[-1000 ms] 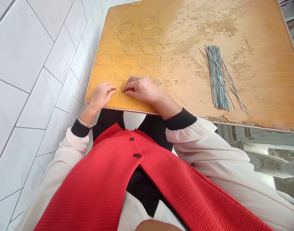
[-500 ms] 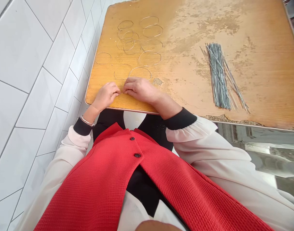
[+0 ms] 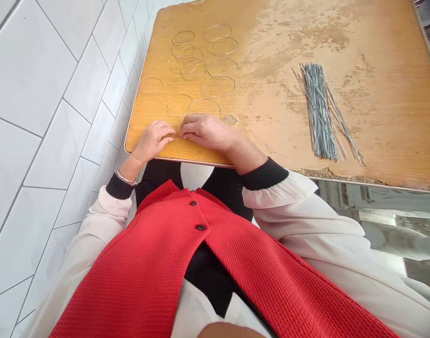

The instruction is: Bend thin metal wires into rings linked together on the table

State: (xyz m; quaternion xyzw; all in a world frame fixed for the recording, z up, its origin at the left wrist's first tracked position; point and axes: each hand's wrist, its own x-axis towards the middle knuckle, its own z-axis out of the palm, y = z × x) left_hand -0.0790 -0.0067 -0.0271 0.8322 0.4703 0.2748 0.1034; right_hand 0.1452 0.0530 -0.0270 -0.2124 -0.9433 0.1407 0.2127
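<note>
Close to the table's front edge, my left hand pinches a thin wire between thumb and fingertips. My right hand faces it, fingers closed on the same wire, the fingertips of both hands almost meeting. Most of this wire is hidden by the fingers, so its full shape cannot be made out. Just beyond my right hand lies a round wire ring, partly covered by the fingers. Thin curved wire shows on the wood beyond my left hand.
Several bent wire rings lie farther back on the worn wooden table, some overlapping. On the right rests a bundle of straight grey wires, a few splayed loose. A white tiled wall runs along the left side.
My left hand's fingers have parted slightly from the thumb, and a bit more wire shows between the hands. Both hands otherwise stay in nearly the same place.
</note>
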